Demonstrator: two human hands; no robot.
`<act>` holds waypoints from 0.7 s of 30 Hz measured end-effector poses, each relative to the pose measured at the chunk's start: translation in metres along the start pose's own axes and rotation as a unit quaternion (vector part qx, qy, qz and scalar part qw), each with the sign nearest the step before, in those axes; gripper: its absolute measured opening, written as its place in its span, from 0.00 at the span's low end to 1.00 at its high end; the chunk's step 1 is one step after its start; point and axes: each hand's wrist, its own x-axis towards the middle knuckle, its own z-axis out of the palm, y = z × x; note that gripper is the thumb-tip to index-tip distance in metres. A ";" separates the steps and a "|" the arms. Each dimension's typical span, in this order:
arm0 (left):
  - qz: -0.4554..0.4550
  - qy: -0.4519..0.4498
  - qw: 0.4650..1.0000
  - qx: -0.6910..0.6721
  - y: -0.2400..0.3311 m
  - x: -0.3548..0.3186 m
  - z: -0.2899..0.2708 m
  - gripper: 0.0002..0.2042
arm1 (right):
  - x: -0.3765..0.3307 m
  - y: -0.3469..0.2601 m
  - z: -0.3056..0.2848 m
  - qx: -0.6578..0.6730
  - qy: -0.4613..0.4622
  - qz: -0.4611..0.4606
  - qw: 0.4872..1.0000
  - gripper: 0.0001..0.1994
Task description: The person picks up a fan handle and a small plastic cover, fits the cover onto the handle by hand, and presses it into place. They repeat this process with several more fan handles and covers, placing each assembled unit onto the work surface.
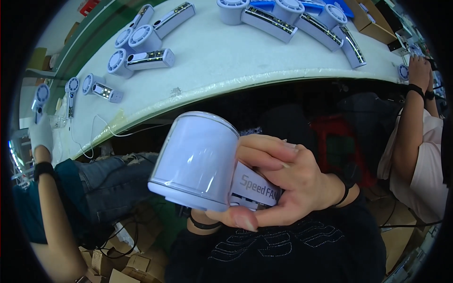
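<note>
A pale lilac handheld fan (196, 158) is held up close, over my lap, tilted, its round head at the left. A clear, shiny cover seems to wrap the head. My right hand (302, 181) comes in from the right with its fingers closed round the handle (255, 184), which has dark printing on its side. Along the handle's lower edge shows a dark strip, like an exposed circuit board. My left hand (240, 220) is mostly hidden behind and under the fan head; its thumb presses near the joint of head and handle.
On the white table (207, 61) lie several similar fans (144, 40) with circuit boards exposed. A cardboard box (375, 23) stands at the far right. A white-gloved hand (41, 134) at left holds another fan. At right sits another person (417, 137). A white cable (94, 137) hangs over the table edge.
</note>
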 end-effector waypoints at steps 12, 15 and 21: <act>-0.229 0.007 0.973 -0.004 -0.006 0.013 -0.029 0.43 | -0.031 0.021 0.005 0.102 -0.053 0.280 0.953 0.25; -0.235 0.044 0.971 -0.007 -0.009 0.006 -0.025 0.39 | -0.032 0.026 -0.002 0.130 -0.132 0.344 0.921 0.24; -0.255 0.084 0.963 -0.015 -0.017 0.004 -0.016 0.34 | -0.027 0.037 -0.006 0.101 -0.182 0.365 0.907 0.26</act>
